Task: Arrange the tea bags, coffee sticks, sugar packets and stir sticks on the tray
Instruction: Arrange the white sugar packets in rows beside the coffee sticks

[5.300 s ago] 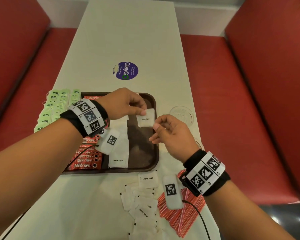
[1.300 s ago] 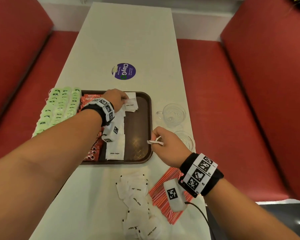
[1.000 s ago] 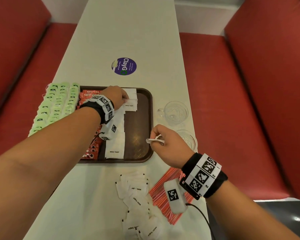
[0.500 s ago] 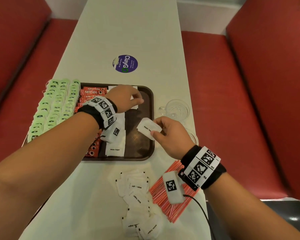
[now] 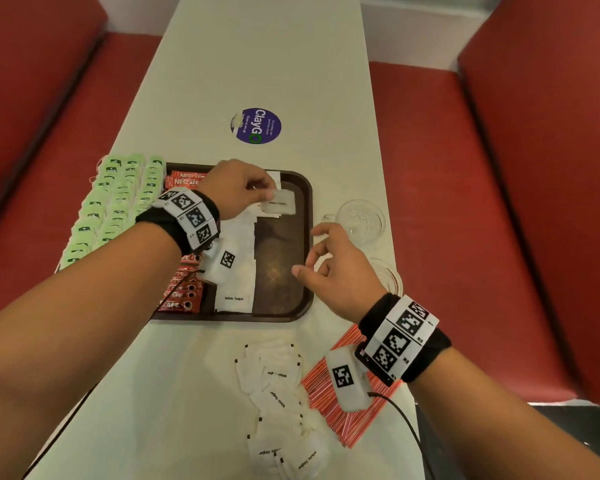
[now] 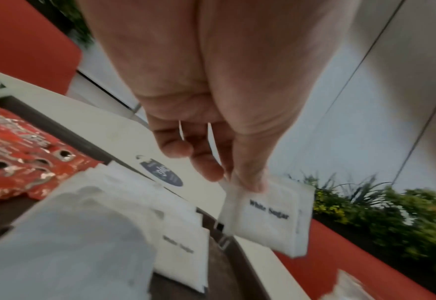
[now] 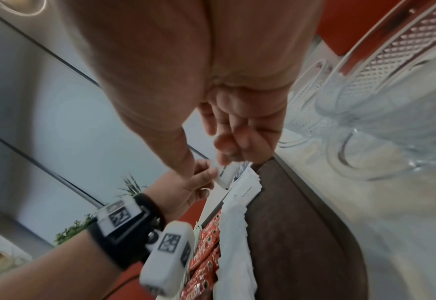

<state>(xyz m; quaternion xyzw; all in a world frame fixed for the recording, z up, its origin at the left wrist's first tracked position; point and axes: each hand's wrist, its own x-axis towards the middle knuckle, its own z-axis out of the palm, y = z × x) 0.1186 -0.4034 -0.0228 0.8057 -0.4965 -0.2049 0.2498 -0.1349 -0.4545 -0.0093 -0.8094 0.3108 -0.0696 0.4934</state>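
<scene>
My left hand [image 5: 270,194] pinches a white sugar packet [image 5: 278,206] by its edge above the far end of the brown tray [image 5: 279,278]. The left wrist view shows thumb and fingers gripping that "White Sugar" packet [image 6: 268,219]. A row of sugar packets [image 5: 237,268] lies down the tray's middle, with red coffee sticks [image 5: 182,296] left of it. Green tea bags [image 5: 113,209] fill the far left. My right hand [image 5: 307,252] hovers over the tray's right rim, fingers loosely curled and empty. Loose sugar packets [image 5: 278,393] and red stir sticks [image 5: 326,396] lie on the table near me.
Two clear glass cups [image 5: 361,220] stand on the white table [image 5: 257,64] just right of the tray. A round purple sticker [image 5: 256,125] sits beyond the tray. Red bench seats [image 5: 447,202] flank the table. The tray's right strip is bare brown.
The sugar packet has passed from my right hand to my left, which now holds it over the tray's far end. My right hand has let go and drawn back slightly.
</scene>
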